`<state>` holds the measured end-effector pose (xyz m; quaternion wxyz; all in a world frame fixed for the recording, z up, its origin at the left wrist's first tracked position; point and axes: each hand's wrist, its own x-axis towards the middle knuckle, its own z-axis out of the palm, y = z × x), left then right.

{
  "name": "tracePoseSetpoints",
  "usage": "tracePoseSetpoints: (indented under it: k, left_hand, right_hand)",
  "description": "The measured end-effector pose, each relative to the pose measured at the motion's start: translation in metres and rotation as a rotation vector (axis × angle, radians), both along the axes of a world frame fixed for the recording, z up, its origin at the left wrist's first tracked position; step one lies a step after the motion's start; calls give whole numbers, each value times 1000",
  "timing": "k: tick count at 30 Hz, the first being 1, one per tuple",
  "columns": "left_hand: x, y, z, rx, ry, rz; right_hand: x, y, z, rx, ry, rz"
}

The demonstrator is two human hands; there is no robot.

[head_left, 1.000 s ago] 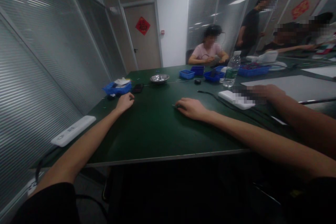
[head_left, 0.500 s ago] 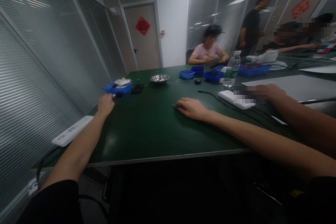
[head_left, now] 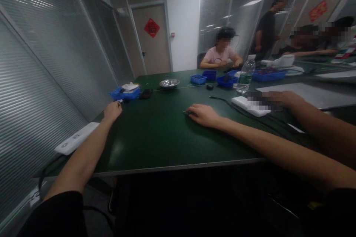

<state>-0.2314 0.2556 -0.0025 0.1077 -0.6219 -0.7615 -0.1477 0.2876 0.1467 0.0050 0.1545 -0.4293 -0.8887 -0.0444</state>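
Observation:
My left hand (head_left: pixel 112 112) is closed near the left side of the green table (head_left: pixel 150 133). A small whitish thing (head_left: pixel 119 100) shows at its fingertips, too small to name. Just beyond that hand stands a blue tray (head_left: pixel 125 93) with white tissue and other items in it. My right hand (head_left: pixel 204 115) rests on the tabletop, fingers curled round a small dark thing (head_left: pixel 188 112) with a thin, pale tip pointing left. Most of that thing is hidden under the fingers.
A metal bowl (head_left: pixel 169 83), a black case (head_left: pixel 146 93), a water bottle (head_left: pixel 246 74) and blue bins (head_left: pixel 198 79) stand farther back. A white power strip (head_left: pixel 76 139) lies left. Another person's hand (head_left: pixel 289 99) is beside a white block (head_left: pixel 240 103) with a black cable (head_left: pixel 222 100).

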Motion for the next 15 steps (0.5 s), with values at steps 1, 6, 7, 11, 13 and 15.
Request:
tracePoseSetpoints:
  k: [1, 6, 7, 11, 13, 15]
  left_hand:
    - [0, 0, 1, 47, 0, 12]
    - [-6, -2, 4, 252, -11, 16]
    - [-7, -3, 4, 263, -14, 19]
    - [-12, -3, 0, 290, -42, 16]
    - [-15, -2, -1, 293, -82, -14]
    - [-18, 0, 0, 257, -122, -61]
  right_hand:
    - [0, 0, 0, -3, -2, 3]
    - [0, 2, -1, -10, -3, 7]
    - [0, 2, -1, -9, 1, 6]
    - [0, 1, 0, -9, 5, 12]
    - [0, 1, 0, -8, -2, 16]
    - [0, 1, 0, -5, -7, 12]
